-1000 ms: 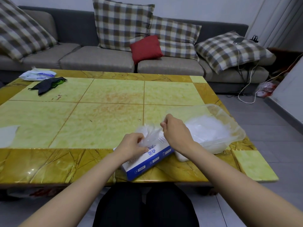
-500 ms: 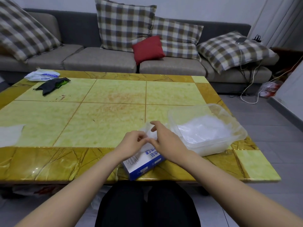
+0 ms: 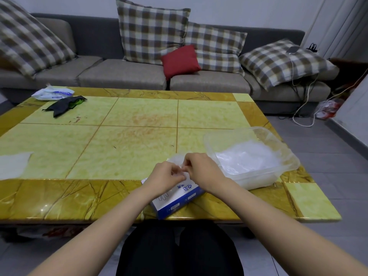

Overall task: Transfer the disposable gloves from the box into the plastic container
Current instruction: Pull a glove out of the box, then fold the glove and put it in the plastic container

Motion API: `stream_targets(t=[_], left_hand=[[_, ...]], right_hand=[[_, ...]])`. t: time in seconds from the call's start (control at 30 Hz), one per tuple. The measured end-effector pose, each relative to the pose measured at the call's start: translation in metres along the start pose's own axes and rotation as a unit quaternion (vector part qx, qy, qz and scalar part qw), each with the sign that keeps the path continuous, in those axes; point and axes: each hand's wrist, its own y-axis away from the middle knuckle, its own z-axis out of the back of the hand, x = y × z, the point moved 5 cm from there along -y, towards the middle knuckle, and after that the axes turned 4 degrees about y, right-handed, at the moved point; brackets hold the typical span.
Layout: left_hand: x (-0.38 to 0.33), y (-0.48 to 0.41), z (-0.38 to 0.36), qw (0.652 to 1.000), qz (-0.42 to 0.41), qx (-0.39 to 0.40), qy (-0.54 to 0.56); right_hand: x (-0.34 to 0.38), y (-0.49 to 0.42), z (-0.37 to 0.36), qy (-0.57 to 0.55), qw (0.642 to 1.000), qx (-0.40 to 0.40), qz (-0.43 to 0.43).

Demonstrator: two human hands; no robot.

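Grey sofa (image 3: 123,74) runs along a pale wall (image 3: 239,8) behind the low table (image 3: 139,116), whose top has yellow-green marble-look panels inside an amber veined border. Four checked cushions (image 3: 151,30) on the sofa: one at the left end, two upright in the centre, one lying flat at the right. Small red cushion (image 3: 180,60) leans against the centre pair. Phone (image 3: 292,49) on the right cushion, its white cable (image 3: 302,108) trailing to the grey tiled floor (image 3: 328,156). Pale curtain (image 3: 338,22) upper right. Flat, even indoor light.
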Motion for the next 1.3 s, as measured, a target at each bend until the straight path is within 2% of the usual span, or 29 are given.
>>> stream_targets(t=[0.2,0.5,0.8,0.9,1.03,1.07,1.13,1.23,1.3], left_hand=[[0.002,-0.006,0.000,0.997,0.011,0.003,-0.072],[0.008,-0.012,-0.010,0.996,0.029,0.026,-0.078],[0.020,-0.013,-0.010,0.994,0.024,0.037,-0.104],[0.021,-0.010,-0.009,0.990,0.018,0.031,-0.139],[0.020,-0.010,-0.010,0.987,0.016,0.041,-0.154],[0.019,-0.010,-0.009,0.987,0.018,0.045,-0.155],[0.017,-0.009,-0.010,0.986,0.020,0.051,-0.159],[0.015,-0.008,-0.011,0.985,0.024,0.055,-0.161],[0.016,-0.009,-0.010,0.987,0.020,0.048,-0.154]], right_hand=[[0.004,0.003,0.019,-0.032,0.998,-0.057,0.003],[-0.005,0.008,0.033,-0.063,0.992,-0.100,-0.042],[-0.021,0.001,0.062,-0.075,0.982,-0.168,-0.032],[-0.023,0.008,0.052,-0.012,0.978,-0.207,0.006],[-0.006,0.023,0.033,0.058,0.956,-0.259,0.127],[0.000,0.024,0.028,0.083,0.952,-0.252,0.154],[0.011,0.021,0.017,0.158,0.954,-0.178,0.181],[0.010,0.009,0.002,0.212,0.965,-0.049,0.148],[0.009,0.005,0.002,0.218,0.966,-0.043,0.130]])
